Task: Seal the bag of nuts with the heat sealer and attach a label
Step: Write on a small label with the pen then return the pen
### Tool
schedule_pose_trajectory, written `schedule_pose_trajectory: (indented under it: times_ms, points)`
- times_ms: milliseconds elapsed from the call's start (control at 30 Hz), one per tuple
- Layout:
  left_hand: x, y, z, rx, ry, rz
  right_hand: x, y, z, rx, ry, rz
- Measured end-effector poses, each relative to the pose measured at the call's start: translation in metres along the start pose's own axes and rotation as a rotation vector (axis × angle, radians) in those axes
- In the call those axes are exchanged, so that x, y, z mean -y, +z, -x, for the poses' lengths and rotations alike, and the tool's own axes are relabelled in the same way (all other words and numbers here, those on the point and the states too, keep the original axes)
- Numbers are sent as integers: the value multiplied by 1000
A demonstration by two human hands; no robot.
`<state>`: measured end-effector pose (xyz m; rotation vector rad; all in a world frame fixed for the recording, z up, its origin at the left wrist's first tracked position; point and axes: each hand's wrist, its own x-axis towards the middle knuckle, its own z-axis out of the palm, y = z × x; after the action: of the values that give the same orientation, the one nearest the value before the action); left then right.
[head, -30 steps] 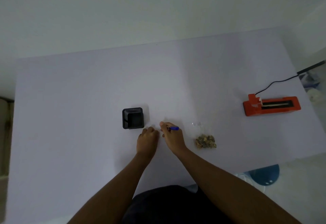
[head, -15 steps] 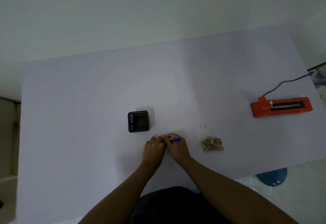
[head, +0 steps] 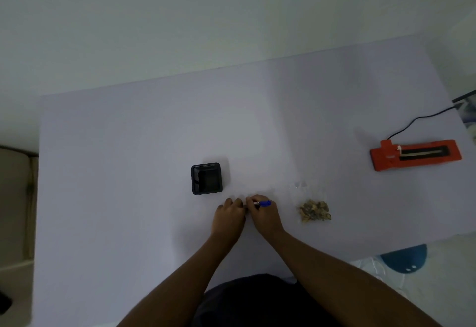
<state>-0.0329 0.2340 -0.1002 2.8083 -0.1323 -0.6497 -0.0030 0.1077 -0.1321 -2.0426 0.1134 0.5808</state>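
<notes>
A clear bag of nuts (head: 313,209) lies flat on the white table, to the right of my hands. The orange heat sealer (head: 415,155) sits far right, its black cord running off the table edge. My right hand (head: 262,214) grips a blue pen (head: 263,203), tip pointing left. Curled and knuckles up, my left hand (head: 229,214) rests on the table, touching the right hand near the pen tip. Whatever lies under the fingers is hidden; no label shows.
A black square holder (head: 206,178) stands just beyond my left hand. The table (head: 128,172) ends close behind the sealer on the right. A blue stool (head: 404,258) shows below the table's front right edge.
The view has shifted, so everything sits further right and lower in frame. Both hands stay together over the same spot, with the pen still in my right hand.
</notes>
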Motion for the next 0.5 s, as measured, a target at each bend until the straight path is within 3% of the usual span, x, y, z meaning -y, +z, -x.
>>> schedule_pose_trajectory:
  times_ms: [500]
  points:
    - [-3,-3,1,-4,-17,-7,-3,2,0,-11,-24,24]
